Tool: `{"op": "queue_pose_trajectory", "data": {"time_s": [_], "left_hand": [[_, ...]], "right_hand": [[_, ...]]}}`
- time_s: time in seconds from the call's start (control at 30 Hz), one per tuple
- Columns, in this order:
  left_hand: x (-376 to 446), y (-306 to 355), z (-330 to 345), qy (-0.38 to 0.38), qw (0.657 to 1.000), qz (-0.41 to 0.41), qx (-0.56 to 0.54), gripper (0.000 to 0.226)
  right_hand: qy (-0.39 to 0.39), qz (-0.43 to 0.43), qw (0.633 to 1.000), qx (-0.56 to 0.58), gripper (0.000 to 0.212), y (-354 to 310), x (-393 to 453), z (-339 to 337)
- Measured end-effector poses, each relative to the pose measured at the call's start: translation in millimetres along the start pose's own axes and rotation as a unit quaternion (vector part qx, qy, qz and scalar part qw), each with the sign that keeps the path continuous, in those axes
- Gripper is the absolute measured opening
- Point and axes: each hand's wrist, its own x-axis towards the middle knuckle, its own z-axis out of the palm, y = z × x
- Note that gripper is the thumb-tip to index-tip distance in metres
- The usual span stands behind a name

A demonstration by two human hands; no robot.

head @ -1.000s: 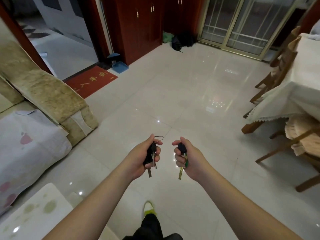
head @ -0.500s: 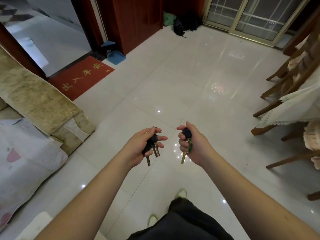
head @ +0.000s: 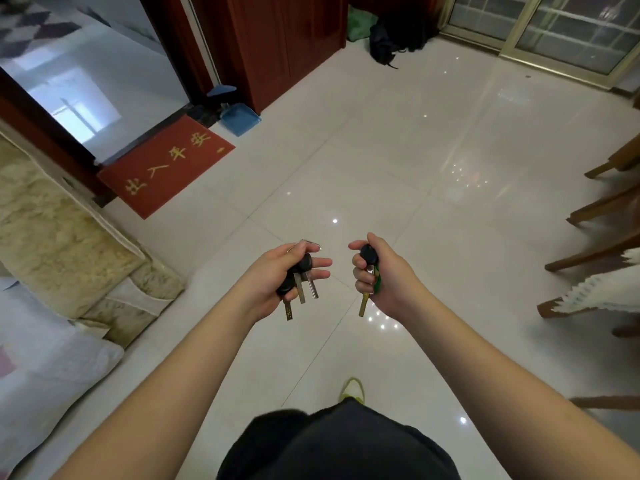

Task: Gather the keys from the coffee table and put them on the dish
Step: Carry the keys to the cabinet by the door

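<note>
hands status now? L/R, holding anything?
Left hand: grip closed on a bunch of keys, blades hanging down.
Right hand: grip closed on a black-headed key with a green tag.

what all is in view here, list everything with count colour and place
keys in left hand: three blades showing, black heads, metal blades hanging down
keys in right hand: at least one, black head, green part, brass blade hanging down
doormat: one, red with gold characters, floor by the doorway at left
dustpan: one, blue, floor beside the cabinet
cabinet: one, dark red wood, top centre
black bag: one, floor by the sliding door
sofa: one, beige, left edge
chair legs: several, brown wood, right edge
left hand: grips keys
right hand: grips keys
</note>
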Motion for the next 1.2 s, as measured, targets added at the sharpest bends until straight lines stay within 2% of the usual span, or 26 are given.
{"op": "queue_pose_trajectory", "data": {"time_s": [0.13,0.37,0.77,1.0,1.2], "left_hand": [[51.8,36.5,0.8,0.004,1.000,0.012,-0.012,0.033],[149.9,96.6,-36.5,0.048,0.998,0.015,-0.033,0.039],[339.7,258.7,-125.1,-0.009,1.000,0.026,-0.004,0.040],[443.0,335.5,-133.6,-0.017,0.999,0.039,-0.005,0.037],[549.7,387.7,-133.8,0.020,0.999,0.036,0.024,0.035]], "right_hand": [[-0.011,0.008,1.000,0.019,0.031,-43.8,54.4,5.2],[-0.031,0.013,0.999,-0.025,0.033,-107.2,170.7,41.9],[-0.031,0.003,0.998,-0.063,0.031,-231.6,368.6,151.5],[-0.005,-0.013,0.999,-0.048,0.030,-309.2,459.8,159.4],[-0.021,-0.003,0.999,-0.035,0.030,-380.8,552.8,155.3]]}}
